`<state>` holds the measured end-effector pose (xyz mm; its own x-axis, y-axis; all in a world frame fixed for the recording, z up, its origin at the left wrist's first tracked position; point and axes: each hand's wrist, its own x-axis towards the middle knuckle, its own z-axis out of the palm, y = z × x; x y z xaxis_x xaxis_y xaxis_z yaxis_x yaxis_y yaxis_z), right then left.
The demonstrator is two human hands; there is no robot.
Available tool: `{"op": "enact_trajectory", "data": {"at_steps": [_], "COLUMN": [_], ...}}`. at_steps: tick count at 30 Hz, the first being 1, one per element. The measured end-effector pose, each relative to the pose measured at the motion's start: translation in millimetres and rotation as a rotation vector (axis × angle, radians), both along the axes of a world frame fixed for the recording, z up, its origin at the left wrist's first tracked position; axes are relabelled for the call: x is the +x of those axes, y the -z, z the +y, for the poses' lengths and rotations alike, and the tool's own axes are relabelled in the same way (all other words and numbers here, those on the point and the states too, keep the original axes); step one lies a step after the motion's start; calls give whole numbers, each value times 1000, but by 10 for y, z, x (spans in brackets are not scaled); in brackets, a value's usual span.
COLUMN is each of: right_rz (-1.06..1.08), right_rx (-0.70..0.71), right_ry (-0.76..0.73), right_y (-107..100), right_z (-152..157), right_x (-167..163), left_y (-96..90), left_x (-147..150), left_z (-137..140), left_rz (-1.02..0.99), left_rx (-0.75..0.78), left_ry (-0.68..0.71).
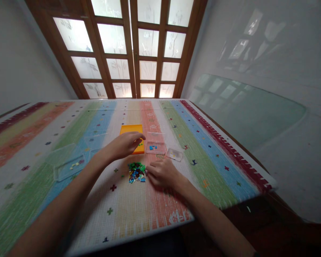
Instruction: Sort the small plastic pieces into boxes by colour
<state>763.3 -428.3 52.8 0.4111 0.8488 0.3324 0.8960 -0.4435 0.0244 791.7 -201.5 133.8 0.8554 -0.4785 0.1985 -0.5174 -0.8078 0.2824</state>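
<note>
Tablecloth (133, 207), striped, before frosted panes (148, 70)

Clear boxes (162, 147) block the right hand (161, 172) ahead (rightward is free).

Saw green, dark blue and light blue mingled in the pile of small pieces (137, 172); saw plain yellow-orange on the tray (131, 129) beyond the pile, bright blue on loose pieces (151, 147) beyond and right of the pile; beneath the pile, noted multicoloured stripes with small crosses on the cloth (133, 210).

Striped cloth-covered table (139, 214) before me, heap of tiny coloured pieces (137, 172), orange tray (131, 128) just beyond, clear boxes (162, 147) to either side of it.
</note>
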Motion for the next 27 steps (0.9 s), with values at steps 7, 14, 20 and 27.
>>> {"op": "enact_trajectory", "data": {"at_steps": [7, 14, 20, 27], "right_rz": [67, 124, 152, 158], "right_rx": [60, 35, 42, -33], "right_ry": [9, -16, -16, 41], "right_y": [-12, 36, 60, 25], "right_z": [9, 71, 98, 98], "right_x": [0, -22, -37, -34], "left_y": [296, 526, 658, 697], "left_x": [-512, -874, -979, -945], "left_z": [195, 287, 289, 259], "left_rz": [-44, 27, 96, 96], "left_rx": [-86, -103, -162, -247], "left_ry": [70, 82, 83, 76]}}
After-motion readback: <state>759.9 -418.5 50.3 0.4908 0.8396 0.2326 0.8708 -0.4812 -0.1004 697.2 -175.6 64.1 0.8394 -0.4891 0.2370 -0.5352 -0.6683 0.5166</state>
